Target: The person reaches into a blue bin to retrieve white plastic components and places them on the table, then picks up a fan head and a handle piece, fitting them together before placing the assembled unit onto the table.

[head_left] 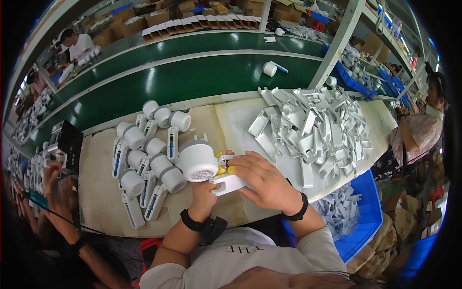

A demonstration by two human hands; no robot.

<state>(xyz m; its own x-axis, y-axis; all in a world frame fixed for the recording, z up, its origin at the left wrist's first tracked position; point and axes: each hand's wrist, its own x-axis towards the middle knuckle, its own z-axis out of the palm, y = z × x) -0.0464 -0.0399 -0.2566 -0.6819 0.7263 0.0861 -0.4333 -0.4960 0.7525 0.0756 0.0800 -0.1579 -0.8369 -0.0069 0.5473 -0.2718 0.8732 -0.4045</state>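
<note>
Over the middle of the table is a white device with a round grilled head and a grey band [198, 161]. My left hand [204, 193] is closed round it from below, partly hidden behind the head. My right hand [262, 179] is closed on a white handle shell [230, 184] beside the head, its fingers at the joint where small metal parts show. Yellow coverings show on some fingertips there. Whether the shell is joined to the head I cannot tell. Similar devices with blue-striped handles [156, 149] lie in a group to the left.
A heap of loose white shells [313, 125] covers the table's right side. Below it stands a blue bin [368, 212] with bagged parts. Beyond the table runs a green conveyor [192, 77] carrying one device [270, 69]. A co-worker's arms [60, 212] are at the left; another person [418, 130] is at the right.
</note>
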